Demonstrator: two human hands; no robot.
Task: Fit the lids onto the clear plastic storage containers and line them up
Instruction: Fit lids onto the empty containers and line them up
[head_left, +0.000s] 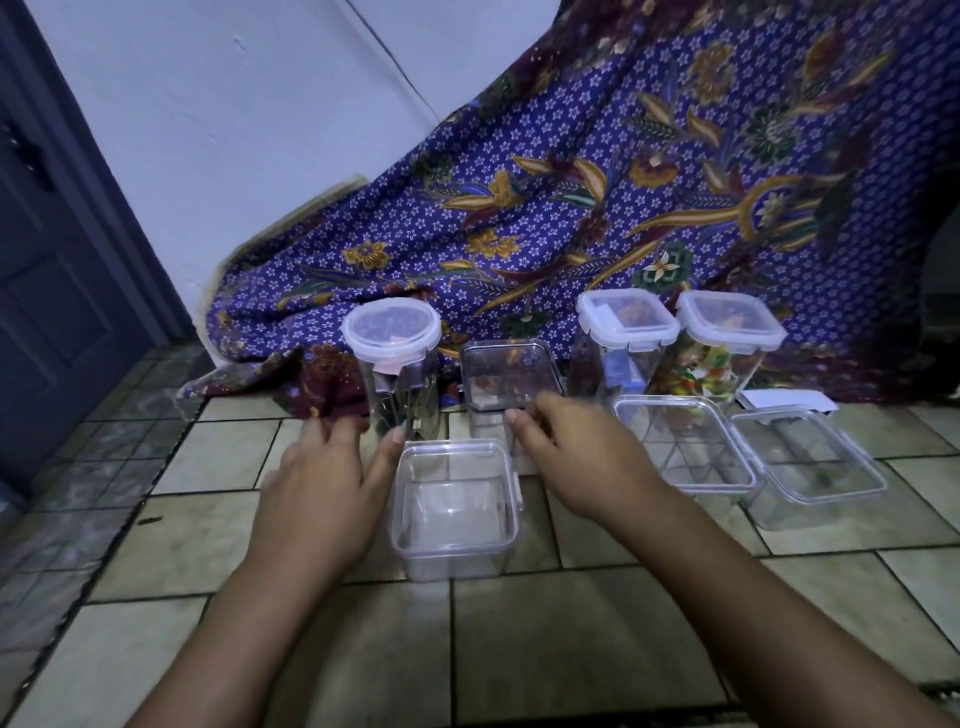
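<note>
I look down on a tiled floor (519, 623) with a purple patterned cloth (571, 208) draped behind it. At the far left stands a tall round container (397, 400), lid on. Just in front of it the left hand (322, 478) lies open, fingers spread, gripping nothing, its fingertips close to that container's base. Between the hands sits a small square container (457, 499). Behind that is a smoky-lidded container (511, 371). The right hand (571, 457) reaches toward it with fingers extended. Blur hides whether they touch it, but nothing is held. Further right stand a tall white-lidded container (626, 319) and its twin (730, 322). In front of them are a low rectangular container (685, 447) and another low container (810, 462).

My worry is the tall round container. A careless sweep of the left fingers could tip it. A hard push from the right hand could knock the back row crooked.
</note>
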